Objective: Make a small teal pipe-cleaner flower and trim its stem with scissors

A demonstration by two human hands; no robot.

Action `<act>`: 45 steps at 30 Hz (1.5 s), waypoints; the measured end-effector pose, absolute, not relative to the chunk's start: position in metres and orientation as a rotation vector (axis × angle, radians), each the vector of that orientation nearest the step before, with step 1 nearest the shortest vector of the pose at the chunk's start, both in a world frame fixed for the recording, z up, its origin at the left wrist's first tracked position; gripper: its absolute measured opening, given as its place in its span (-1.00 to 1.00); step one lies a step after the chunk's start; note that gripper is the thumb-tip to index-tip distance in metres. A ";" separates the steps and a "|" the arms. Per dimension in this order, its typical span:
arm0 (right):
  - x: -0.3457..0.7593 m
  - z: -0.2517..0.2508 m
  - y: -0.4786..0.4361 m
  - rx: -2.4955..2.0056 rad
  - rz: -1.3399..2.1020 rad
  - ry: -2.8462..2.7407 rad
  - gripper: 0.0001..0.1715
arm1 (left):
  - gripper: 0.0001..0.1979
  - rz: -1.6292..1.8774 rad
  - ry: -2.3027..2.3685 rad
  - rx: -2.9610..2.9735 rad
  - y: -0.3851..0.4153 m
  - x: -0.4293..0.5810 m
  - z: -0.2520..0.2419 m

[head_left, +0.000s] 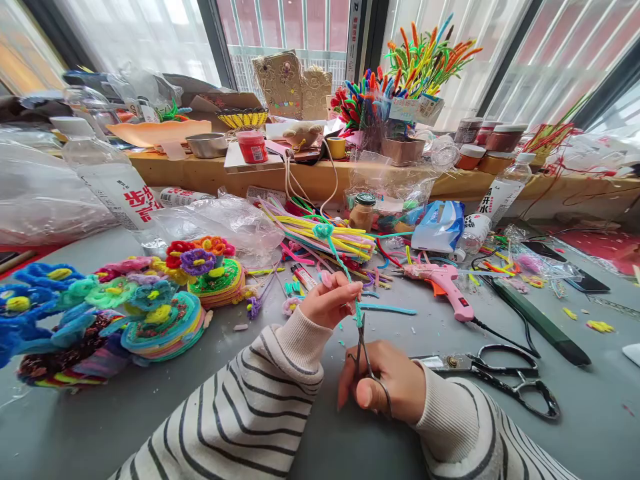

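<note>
My left hand [330, 299] pinches a teal pipe cleaner [344, 268] that stands upright, with a small curled bloom [323, 231] at its top. The lower end of the stem hangs below my fingers. My right hand [387, 380] has its fingers in the handles of small metal scissors [363, 353]. Their blades point up and meet the lower end of the teal stem; whether they have cut it I cannot tell. Just behind the scissors, a loose blue pipe cleaner [387, 309] lies on the grey table [345, 440].
Pipe-cleaner flowers [105, 300] crowd the left. A pink glue gun [440, 283] and large black-handled shears [493, 373] lie to the right. A bundle of pipe cleaners [325, 237], a small jar [363, 213] and a water bottle [115, 180] stand or lie farther back.
</note>
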State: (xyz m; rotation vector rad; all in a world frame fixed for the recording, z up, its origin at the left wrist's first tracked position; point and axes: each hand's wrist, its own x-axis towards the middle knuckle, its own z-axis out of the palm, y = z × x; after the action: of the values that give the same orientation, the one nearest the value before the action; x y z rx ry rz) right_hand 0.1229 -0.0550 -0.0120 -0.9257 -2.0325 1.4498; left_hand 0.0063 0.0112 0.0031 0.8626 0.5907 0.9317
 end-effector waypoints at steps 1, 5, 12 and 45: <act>0.123 -0.013 -0.055 -0.918 1.433 -2.041 -0.07 | -0.67 0.919 0.595 0.861 0.011 0.007 0.003; 0.125 -0.016 -0.055 -0.870 1.356 -2.068 -0.10 | -0.67 0.900 0.598 0.872 0.011 0.008 0.003; 0.125 -0.018 -0.055 -0.948 1.336 -2.020 -0.18 | -0.69 0.971 0.630 0.862 0.011 0.006 0.003; 0.124 -0.020 -0.055 -0.971 1.346 -1.990 -0.17 | -0.69 0.948 0.641 0.830 0.010 0.002 0.006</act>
State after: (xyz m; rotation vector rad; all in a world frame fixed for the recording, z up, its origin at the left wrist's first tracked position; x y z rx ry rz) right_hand 0.1238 -0.0548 -0.0195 -0.9715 -1.9905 1.3461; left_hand 0.0025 0.0096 0.0058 0.8299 0.6407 0.9481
